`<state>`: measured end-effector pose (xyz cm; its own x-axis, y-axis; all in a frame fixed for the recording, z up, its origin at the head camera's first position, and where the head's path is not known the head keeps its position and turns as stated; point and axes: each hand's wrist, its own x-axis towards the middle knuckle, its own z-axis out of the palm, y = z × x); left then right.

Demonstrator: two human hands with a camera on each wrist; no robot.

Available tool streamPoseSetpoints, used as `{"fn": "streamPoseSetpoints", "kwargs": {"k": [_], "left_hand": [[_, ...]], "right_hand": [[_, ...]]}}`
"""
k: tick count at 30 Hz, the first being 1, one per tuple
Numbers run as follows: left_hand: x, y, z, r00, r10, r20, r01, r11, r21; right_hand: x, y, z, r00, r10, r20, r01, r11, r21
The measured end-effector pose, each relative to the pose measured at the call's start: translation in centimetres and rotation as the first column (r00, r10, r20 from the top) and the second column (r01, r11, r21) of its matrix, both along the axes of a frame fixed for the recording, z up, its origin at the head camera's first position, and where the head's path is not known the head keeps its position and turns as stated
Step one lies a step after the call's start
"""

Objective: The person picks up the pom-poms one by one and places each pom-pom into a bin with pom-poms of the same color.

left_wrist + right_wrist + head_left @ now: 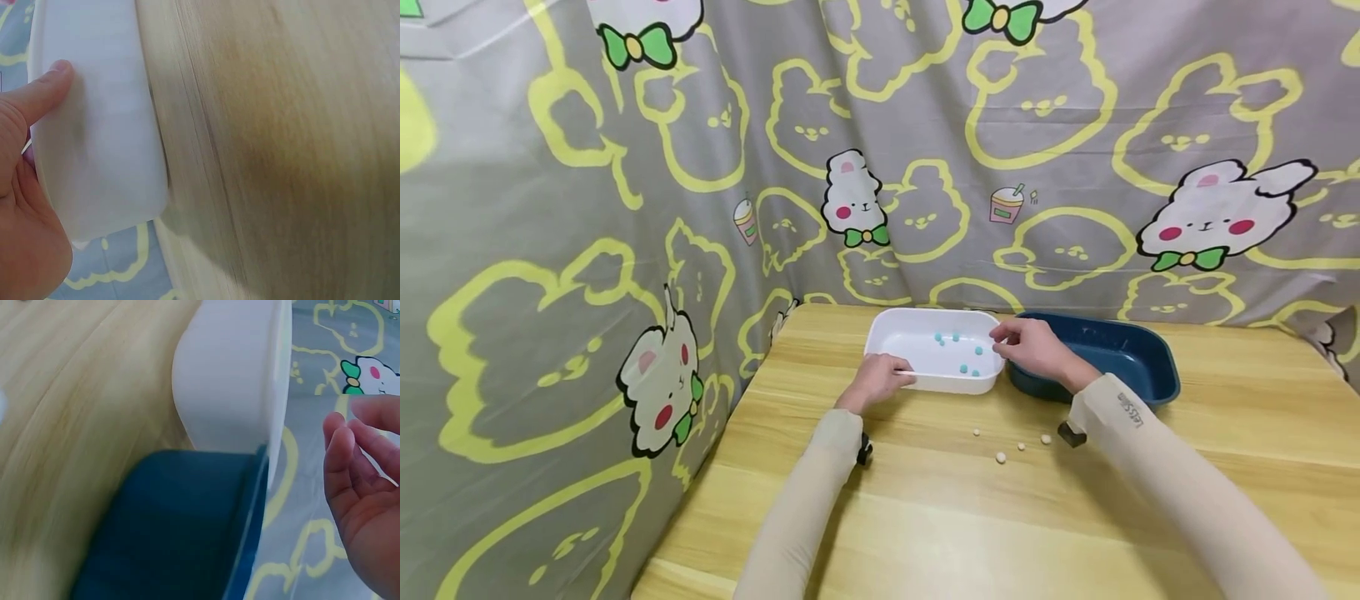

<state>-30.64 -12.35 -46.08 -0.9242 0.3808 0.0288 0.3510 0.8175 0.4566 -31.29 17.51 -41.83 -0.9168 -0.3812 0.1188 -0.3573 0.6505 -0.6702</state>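
A white plastic basin (951, 384) stands near the back of the table, with several small teal balls (963, 368) scattered over its floor. My left hand (880, 380) grips its near-left rim; the left wrist view has the thumb (55, 80) against the outer wall, while the other fingers are mostly hidden behind the rim. To the right stands a dark blue basin (1161, 358), close against the white one. Over the spot where the two basins meet is my right hand (1037, 346), its fingers (339, 450) loosely bent and nothing visible between them.
Several small whitish balls (1001, 457) lie on the wooden table (940, 517) in front of the basins. A patterned grey curtain (925, 150) hangs behind the table and along its left side. A dark device (1071, 433) is strapped under the right wrist.
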Motion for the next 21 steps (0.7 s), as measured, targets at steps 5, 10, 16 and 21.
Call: {"fn": "streamPoseSetpoints", "kwargs": {"k": [5,10,16,21], "left_hand": [[-0.3,-0.2,0.1,1.0,-0.007,-0.013,0.007,1.0,-0.004],[-0.3,-0.2,0.1,0.999,-0.018,-0.03,0.017,0.999,-0.033],[-0.2,0.2,0.6,0.999,-0.033,-0.028,0.031,0.995,-0.092],[0.4,1.4,1.2,0.994,-0.075,-0.074,0.066,0.991,-0.114]], "right_hand": [[0.9,1.0,0.8,0.999,-0.001,-0.033,0.002,1.0,0.023],[2.3,2.3,0.9,0.998,-0.004,-0.065,0.007,0.999,0.048],[4.1,5.3,0.5,0.995,-0.016,-0.095,0.024,0.996,0.083],[5.5,9.0,-0.1,0.992,-0.029,-0.12,0.048,0.987,0.154]]}}
